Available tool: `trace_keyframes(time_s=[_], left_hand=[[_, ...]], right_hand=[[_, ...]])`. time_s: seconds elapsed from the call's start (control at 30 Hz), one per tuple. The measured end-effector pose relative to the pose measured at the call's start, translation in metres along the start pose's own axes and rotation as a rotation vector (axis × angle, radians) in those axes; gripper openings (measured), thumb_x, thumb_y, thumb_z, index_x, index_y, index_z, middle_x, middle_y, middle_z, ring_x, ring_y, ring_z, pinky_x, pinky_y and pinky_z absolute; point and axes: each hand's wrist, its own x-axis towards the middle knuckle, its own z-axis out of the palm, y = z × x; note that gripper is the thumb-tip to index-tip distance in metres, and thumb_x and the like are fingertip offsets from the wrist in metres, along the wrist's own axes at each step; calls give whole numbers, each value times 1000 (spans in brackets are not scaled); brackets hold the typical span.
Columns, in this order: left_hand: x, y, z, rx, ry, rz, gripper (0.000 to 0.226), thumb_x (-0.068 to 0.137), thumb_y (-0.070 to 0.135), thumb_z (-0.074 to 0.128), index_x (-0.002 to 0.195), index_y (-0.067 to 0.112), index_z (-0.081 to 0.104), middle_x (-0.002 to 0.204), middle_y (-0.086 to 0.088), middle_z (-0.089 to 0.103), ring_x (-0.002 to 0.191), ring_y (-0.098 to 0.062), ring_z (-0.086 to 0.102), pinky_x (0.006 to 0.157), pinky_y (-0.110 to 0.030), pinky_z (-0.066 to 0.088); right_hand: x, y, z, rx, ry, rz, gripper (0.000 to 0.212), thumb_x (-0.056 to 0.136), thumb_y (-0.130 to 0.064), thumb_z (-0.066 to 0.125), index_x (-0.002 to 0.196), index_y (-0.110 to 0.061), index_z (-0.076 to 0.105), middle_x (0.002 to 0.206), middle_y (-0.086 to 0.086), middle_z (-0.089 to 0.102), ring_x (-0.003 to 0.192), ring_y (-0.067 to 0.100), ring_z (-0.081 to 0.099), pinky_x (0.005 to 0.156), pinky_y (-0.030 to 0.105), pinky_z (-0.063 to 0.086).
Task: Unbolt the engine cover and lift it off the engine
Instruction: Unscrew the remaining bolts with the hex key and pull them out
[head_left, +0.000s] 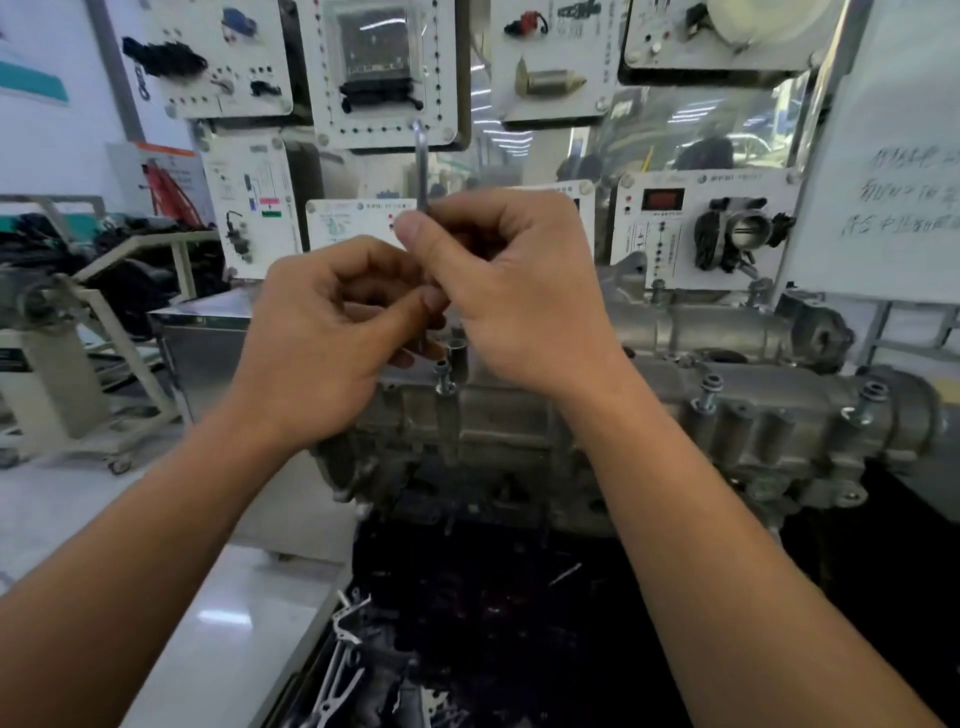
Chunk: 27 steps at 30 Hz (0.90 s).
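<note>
Engine cover (779, 410) not yet free; my right hand (514, 291) and left hand (332, 343) both pinch the slim key (421, 166); tilted, it could slip off the bolt (442, 371).

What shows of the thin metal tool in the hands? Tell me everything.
The thin metal tool is a slim grey rod, steel by its look, standing nearly upright, its top blurred. The right hand pinches its middle; the left hand pinches it lower down. Its lower end, mostly hidden, points at the engine cover beside a raised bolt.
</note>
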Motion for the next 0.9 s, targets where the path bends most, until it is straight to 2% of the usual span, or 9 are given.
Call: trace_keyframes(time_s=[0.17, 0.27, 0.37, 0.47, 0.53, 0.63, 0.7, 0.8, 0.9], left_hand=[[0, 1, -3, 20, -57, -37, 18, 84, 25, 69, 96, 12, 73, 83, -5, 76, 64, -19, 74, 63, -44, 61], [-1, -1, 0, -6, -98, -49, 19, 81, 28, 66, 94, 16, 74, 77, -5, 75, 58, -13, 71, 50, -29, 57], [-1, -3, 2, -31, -110, -31, 14, 81, 26, 66, 91, 21, 74, 72, -3, 74, 52, -8, 65, 50, -14, 49], [0, -3, 3, -24, -108, -40, 15, 83, 29, 65, 93, 23, 75, 69, -1, 74, 47, -6, 60, 47, -15, 47], [2, -5, 4, -4, -83, -63, 17, 82, 33, 64, 93, 25, 75, 69, 1, 74, 43, -8, 55, 44, -18, 46], [3, -9, 7, -5, -54, -106, 22, 80, 37, 64, 93, 23, 74, 70, 3, 75, 41, -8, 52, 43, -20, 45], [2, -10, 9, -41, -39, -143, 23, 78, 36, 64, 94, 22, 73, 72, 3, 75, 42, -7, 53, 44, -17, 45], [3, -9, 9, -75, -27, -152, 18, 78, 31, 65, 93, 24, 74, 74, 5, 76, 48, -5, 59, 47, -13, 46], [4, -10, 6, 109, -59, -86, 15, 84, 24, 72, 85, 38, 75, 75, 17, 75, 66, -2, 69, 59, -11, 52]], right_hand=[[0, 1, -9, -49, 2, -8, 21, 90, -16, 71, 72, -6, 75, 57, 8, 65, 50, 3, 52, 52, 19, 44], [-2, 4, -17, -56, -39, 48, 21, 91, -18, 71, 72, -9, 74, 57, 5, 65, 49, 1, 51, 51, 15, 41], [-2, 5, -23, 11, -31, 79, 21, 92, -17, 69, 73, -10, 73, 56, -1, 65, 47, 0, 52, 50, 15, 42], [0, 7, -28, 49, 18, 109, 28, 93, -20, 68, 70, -4, 70, 58, 10, 64, 47, 10, 49, 50, 24, 41], [0, 8, -31, 80, 41, 141, 32, 93, -21, 68, 64, -8, 68, 59, 14, 64, 47, 16, 46, 46, 27, 39], [0, 9, -39, 141, 85, 211, 34, 94, -23, 68, 60, -13, 69, 61, 16, 65, 46, 16, 46, 40, 21, 35], [-1, 9, -45, 172, 106, 255, 34, 94, -25, 67, 61, -16, 72, 61, 9, 68, 46, 12, 49, 41, 18, 37], [-3, 9, -56, 206, 116, 325, 33, 95, -26, 65, 65, -14, 74, 62, 2, 70, 46, 10, 51, 42, 15, 39], [-7, 12, -64, 125, 93, 318, 35, 95, -25, 65, 63, -11, 72, 59, 1, 68, 47, 10, 49, 43, 15, 38]])
